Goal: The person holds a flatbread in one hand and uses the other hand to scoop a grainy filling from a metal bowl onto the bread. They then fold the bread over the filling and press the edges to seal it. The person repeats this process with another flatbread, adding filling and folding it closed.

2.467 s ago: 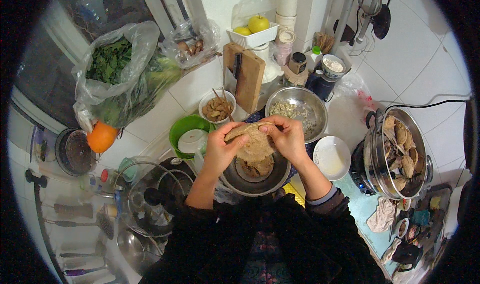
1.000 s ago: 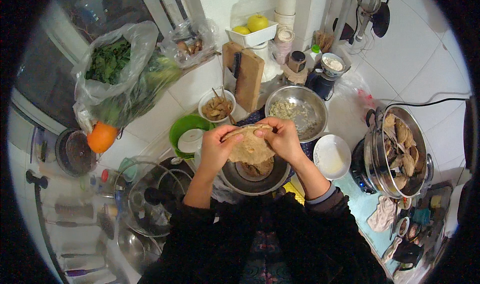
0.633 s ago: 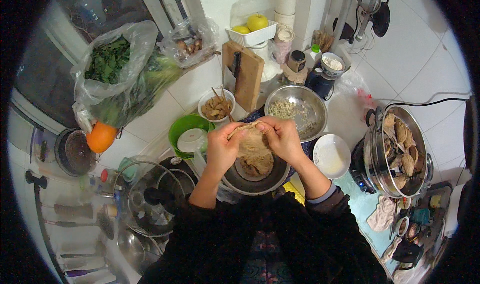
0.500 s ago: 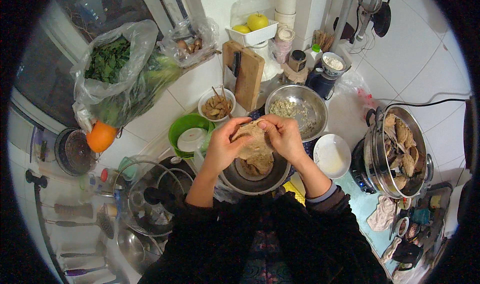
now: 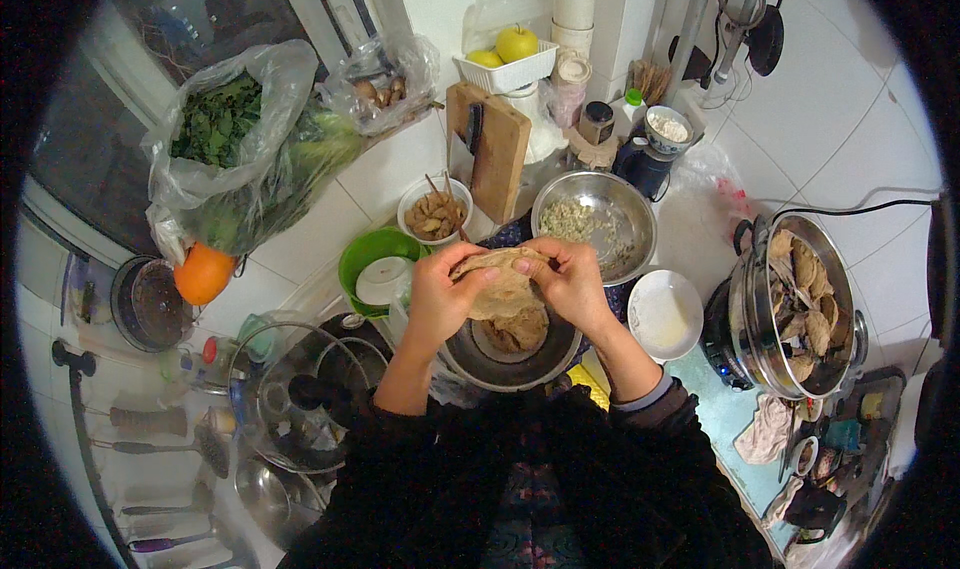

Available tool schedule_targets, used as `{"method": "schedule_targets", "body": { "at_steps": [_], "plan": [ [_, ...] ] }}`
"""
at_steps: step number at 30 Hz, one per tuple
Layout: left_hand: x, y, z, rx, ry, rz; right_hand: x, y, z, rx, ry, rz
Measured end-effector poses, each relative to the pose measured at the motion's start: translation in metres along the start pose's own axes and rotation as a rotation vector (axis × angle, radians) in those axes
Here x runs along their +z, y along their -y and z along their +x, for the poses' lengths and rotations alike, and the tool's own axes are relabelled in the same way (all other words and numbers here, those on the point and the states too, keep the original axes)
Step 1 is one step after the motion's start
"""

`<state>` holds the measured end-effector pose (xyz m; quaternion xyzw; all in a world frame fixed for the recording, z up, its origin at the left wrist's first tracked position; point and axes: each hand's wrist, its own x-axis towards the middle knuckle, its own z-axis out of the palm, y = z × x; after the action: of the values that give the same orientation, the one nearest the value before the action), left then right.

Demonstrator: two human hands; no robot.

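Pinching the upper edge of a flat brown dough sheet [image 5: 507, 294], left hand [image 5: 440, 294] on one end, right hand [image 5: 572, 284] on the other, thumbs facing me. I read this as shaping by hand, working the rim. Next move calls for even thumb pressure and a gentle grip; the sheet looks soft, could tear or sag.

Sheet sits at frame centre, above the grey bowl [image 5: 555, 361], hiding part of the brown lump [image 5: 517, 332] in it; can't tell if the two touch. Bowl rim runs close under both hands, so little room downward. Left of centre, green bowl [image 5: 352, 269] crowds the left hand. Right of centre, white dish [image 5: 652, 337] is near the right forearm. Past my fingers, steel bowl [image 5: 632, 224] with pale chopped bits limits forward reach. Straight up looks freest.

Farther right, pot [image 5: 742, 334] holds folded brown pieces [image 5: 808, 304]; high wall, so any reach there needs lift. Cutting board [image 5: 500, 164] stands upper centre, farther back.
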<state>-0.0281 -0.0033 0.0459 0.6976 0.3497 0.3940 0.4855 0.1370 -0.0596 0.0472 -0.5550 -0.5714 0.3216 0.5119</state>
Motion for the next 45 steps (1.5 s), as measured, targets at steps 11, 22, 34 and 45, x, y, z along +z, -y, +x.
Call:
{"method": "schedule_targets", "body": {
  "at_steps": [11, 22, 34, 45],
  "plan": [
    [0.0, -0.012, -0.01, 0.191, 0.02, 0.187, 0.001, 0.003, 0.003, -0.261, 0.059, -0.174],
    [0.006, -0.011, -0.009, 0.308, -0.096, 0.305, 0.008, 0.015, -0.005, -0.397, -0.026, -0.474],
    [0.0, -0.009, -0.006, -0.112, -0.127, -0.394, -0.003, 0.003, 0.001, -0.053, 0.084, 0.093],
    [0.005, 0.004, -0.007, -0.074, -0.1, -0.011, 0.003, -0.004, 0.002, 0.046, -0.034, 0.083]
  ]
}}
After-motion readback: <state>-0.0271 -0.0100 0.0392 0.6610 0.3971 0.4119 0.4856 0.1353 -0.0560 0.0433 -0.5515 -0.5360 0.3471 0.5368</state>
